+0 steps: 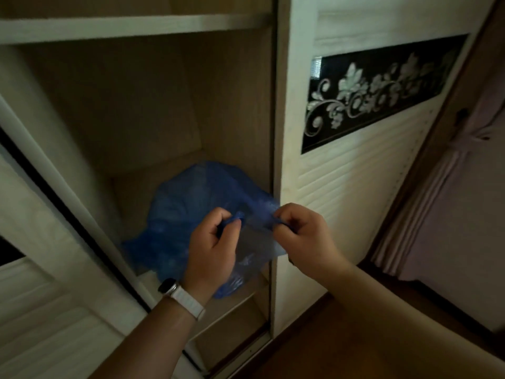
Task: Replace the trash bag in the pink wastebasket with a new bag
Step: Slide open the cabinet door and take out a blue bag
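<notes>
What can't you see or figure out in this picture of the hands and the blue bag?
All in the head view:
- The pink wastebasket: nowhere in view.
- What the blue plastic bag holds: its crumpled, cloudy plastic and the dim light hide it.
- The fingertips of the left hand and right hand: curled into the plastic.
- The cupboard's lower shelf: partly covered by the bag and left arm.
- The watch face: dark, unreadable.

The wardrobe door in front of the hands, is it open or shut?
Open. The wardrobe door is slid aside, so the shelves inside show, with a blue bag on one shelf.
</notes>
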Demonstrator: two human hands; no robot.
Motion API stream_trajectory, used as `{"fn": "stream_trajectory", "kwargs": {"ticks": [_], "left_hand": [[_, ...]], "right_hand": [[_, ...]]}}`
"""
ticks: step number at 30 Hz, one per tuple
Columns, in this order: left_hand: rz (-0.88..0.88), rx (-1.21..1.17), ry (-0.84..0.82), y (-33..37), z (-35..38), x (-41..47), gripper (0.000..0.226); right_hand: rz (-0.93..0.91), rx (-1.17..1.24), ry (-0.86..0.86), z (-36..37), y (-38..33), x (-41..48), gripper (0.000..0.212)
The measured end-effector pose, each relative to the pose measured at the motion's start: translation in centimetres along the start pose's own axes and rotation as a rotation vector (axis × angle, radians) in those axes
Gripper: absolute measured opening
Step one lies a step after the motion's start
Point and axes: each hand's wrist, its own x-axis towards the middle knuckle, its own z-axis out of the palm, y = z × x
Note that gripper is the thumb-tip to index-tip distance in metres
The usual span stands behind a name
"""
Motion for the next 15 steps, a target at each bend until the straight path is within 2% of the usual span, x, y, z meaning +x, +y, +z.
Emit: {"fn": "stream_trajectory", "kwargs": {"ticks": [6,15], "left_hand": [[0.058,0.004,-0.005,4.4,4.2,-6.4,0.033],[0.128,-0.081,-0.291,9.3,14.8,-13.4,0.028]], "right_hand": [[0.084,0.08,0.091,-7.3,-2.0,-7.9,0.006],[0.154,0.002,0.403,-18.5,-2.5,-19.6,0.012]]}}
